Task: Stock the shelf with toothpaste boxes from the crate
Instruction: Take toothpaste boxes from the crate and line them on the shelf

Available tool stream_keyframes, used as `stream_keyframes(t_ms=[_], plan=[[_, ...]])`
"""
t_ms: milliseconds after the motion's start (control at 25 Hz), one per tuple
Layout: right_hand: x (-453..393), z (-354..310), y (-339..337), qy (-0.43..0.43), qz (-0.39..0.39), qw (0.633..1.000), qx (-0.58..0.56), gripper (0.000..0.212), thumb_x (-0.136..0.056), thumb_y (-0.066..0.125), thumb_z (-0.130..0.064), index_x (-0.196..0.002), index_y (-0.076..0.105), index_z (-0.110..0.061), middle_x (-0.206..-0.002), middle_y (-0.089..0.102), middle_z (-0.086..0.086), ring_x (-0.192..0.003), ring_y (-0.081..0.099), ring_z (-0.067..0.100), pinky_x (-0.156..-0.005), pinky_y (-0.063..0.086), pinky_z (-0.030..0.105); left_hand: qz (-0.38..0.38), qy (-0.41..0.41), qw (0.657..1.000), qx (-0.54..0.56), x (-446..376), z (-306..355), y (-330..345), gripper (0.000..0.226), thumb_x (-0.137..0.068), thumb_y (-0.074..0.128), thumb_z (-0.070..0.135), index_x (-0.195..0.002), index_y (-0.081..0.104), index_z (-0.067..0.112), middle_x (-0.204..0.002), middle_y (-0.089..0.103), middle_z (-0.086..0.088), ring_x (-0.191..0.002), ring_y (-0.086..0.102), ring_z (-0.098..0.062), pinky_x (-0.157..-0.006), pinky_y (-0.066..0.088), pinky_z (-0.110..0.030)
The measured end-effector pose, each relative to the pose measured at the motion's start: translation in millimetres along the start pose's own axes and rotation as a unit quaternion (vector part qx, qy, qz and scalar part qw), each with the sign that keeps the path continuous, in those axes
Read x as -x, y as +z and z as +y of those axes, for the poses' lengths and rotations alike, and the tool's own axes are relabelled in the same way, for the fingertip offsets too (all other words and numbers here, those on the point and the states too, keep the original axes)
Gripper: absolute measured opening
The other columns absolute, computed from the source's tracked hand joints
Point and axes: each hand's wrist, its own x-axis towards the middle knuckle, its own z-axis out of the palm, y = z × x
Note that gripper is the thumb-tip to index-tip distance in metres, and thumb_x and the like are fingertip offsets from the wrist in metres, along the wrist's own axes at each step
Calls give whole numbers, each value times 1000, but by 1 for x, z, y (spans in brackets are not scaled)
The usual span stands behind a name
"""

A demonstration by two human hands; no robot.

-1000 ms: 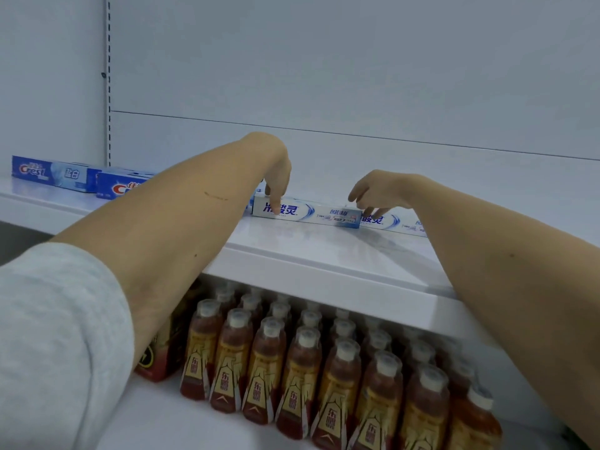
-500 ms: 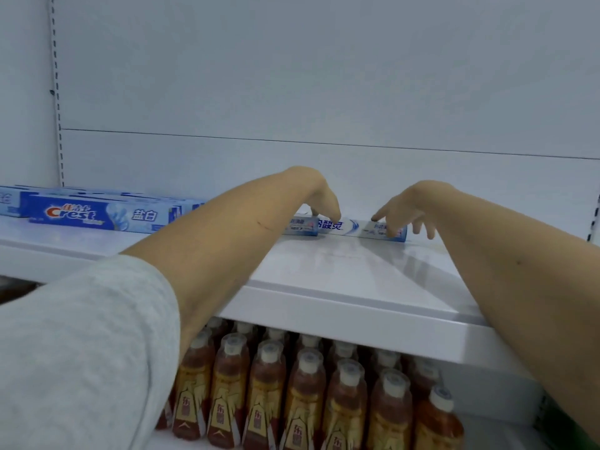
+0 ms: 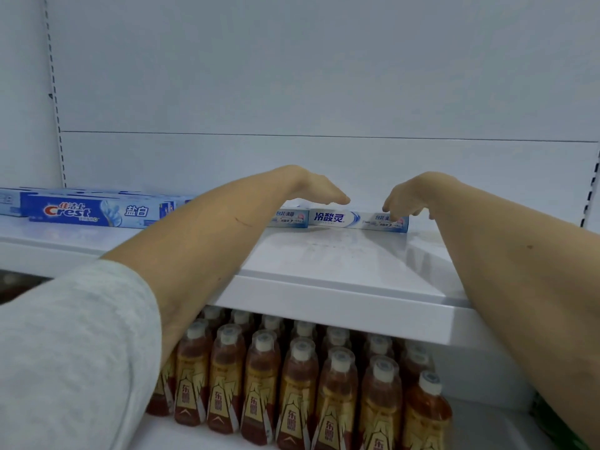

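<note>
Two white-and-blue toothpaste boxes lie end to end at the back of the white shelf (image 3: 341, 274): one (image 3: 358, 220) in full view, the other (image 3: 290, 219) partly behind my left forearm. My left hand (image 3: 319, 191) hovers palm down just above the seam between them, fingers together, holding nothing. The fingertips of my right hand (image 3: 407, 199) rest on the right end of the visible box, fingers spread. Blue Crest toothpaste boxes (image 3: 97, 211) lie at the shelf's left. The crate is out of view.
Below the shelf stand several rows of amber tea bottles (image 3: 292, 378) with white caps. A perforated upright (image 3: 55, 102) runs up the left wall and another (image 3: 589, 203) on the right. The white back panel (image 3: 324, 76) closes the shelf.
The white boxes have been pushed back toward the rear of the shelf. My left hand has lifted off the box and now hovers; my right fingertips stay on its right end.
</note>
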Motion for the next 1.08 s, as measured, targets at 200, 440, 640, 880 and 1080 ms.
stream_keyframes(t_ms=[200,440,640,880,1080], plan=[[44,-29,-7,-59,121,989,-62,40,-96,45,-23,-131,56,-5,-133,54,13,-121,52,35,-95,46,42,62,-18,998,28,47,-9,0,68,-97,28,64,-154,29,26,-161,22,3,-149,19,-23,-120,13,-49],[157,-81,1,-125,209,908,-341,44,-102,38,-34,-133,55,-7,-135,54,13,-123,50,31,-100,40,38,120,35,952,280,138,-20,14,69,-97,19,67,-151,33,26,-160,25,-2,-149,16,-25,-116,12,-50],[232,-119,12,-185,131,756,-613,44,-100,39,-45,-134,54,-21,-137,52,3,-123,50,20,-104,43,41,178,52,927,325,204,-43,21,67,-98,18,64,-149,38,27,-158,32,-5,-147,24,-27,-116,16,-48],[300,-163,17,-284,82,590,-751,46,-101,34,-50,-129,58,-23,-132,57,0,-120,55,18,-99,47,40,269,87,870,404,285,-70,35,60,-101,18,58,-145,45,27,-150,45,-5,-143,31,-21,-116,19,-42],[337,-195,79,-331,1,565,-756,48,-101,31,-53,-131,56,-25,-137,55,-1,-124,52,18,-101,45,42,321,107,794,505,341,-84,94,55,-103,19,53,-141,48,26,-144,51,-5,-138,39,-15,-111,28,-41]])
